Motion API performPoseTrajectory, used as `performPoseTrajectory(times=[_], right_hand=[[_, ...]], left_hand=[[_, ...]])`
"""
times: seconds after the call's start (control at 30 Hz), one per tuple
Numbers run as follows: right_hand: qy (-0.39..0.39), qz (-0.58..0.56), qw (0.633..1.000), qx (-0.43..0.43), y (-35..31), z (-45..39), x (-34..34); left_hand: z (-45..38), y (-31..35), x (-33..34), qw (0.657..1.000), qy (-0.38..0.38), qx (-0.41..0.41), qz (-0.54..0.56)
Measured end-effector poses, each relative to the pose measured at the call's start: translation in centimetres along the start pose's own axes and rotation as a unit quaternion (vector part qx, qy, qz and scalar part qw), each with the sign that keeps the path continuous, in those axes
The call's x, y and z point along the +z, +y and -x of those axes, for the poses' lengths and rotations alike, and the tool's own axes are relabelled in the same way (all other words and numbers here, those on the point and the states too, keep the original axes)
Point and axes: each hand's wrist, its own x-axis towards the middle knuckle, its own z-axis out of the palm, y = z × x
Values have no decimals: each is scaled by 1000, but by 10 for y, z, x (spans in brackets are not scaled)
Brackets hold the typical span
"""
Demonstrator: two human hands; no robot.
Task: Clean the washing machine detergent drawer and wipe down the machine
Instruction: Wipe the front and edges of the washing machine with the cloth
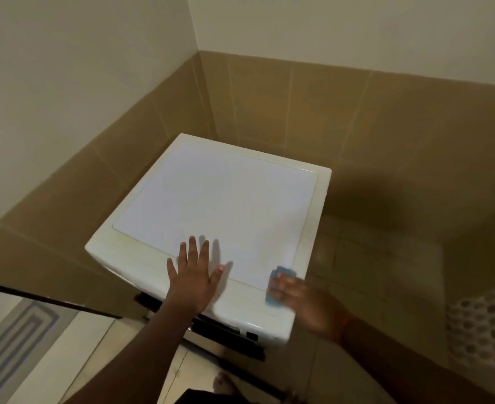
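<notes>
White boxy washing machine [211,199] seen from above, set in a corner of tan tiled walls [357,126]. Left hand [192,275] lies flat on the machine's front top edge, fingers straight and spread, grip apart, holding nothing. Right hand [304,301] is blurred, just right of the left hand at the machine's front right corner, fingers pressing a small blue cleaning cloth [275,287] on the top; whether the grip is curled round it, cannot tell. Grey patterned mat [12,345] on the floor, far left of the left hand
</notes>
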Motion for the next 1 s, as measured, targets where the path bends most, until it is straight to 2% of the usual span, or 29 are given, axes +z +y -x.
performPoseTrajectory(times=[0.1, 0.17, 0.33, 0.4, 0.57, 0.63, 0.73, 0.8, 1.0], right_hand=[[24, 22, 992, 119, 49, -28, -15], [35, 19, 981, 191, 45, -35, -4], [47, -22, 984, 170, -24, 4, 22], [54, -40, 982, 175, -18, 1, 19], [80, -49, 939, 331, 54, -70, 4], [88, -62, 923, 370, 45, -75, 9], [122, -83, 918, 369, -3, -51, 20], [137, -89, 918, 361, -11, -43, 19], [115, -82, 893, 427, 121, -122, -21]], left_hand=[[-1, -8, 3, 1000, 3, -5, 1], [-6, -11, 6, 1000, -2, -8, 4], [-27, -2, 7, 999, 4, 20, 44], [-36, 7, 4, 997, 6, 54, 53], [-58, 32, 0, 991, 34, 122, 48], [-65, 38, -2, 990, 33, 127, 46], [-78, 38, -6, 991, 51, 114, 58], [-88, 35, -7, 992, 46, 102, 61], [-108, 38, -4, 994, 51, 86, 47]])
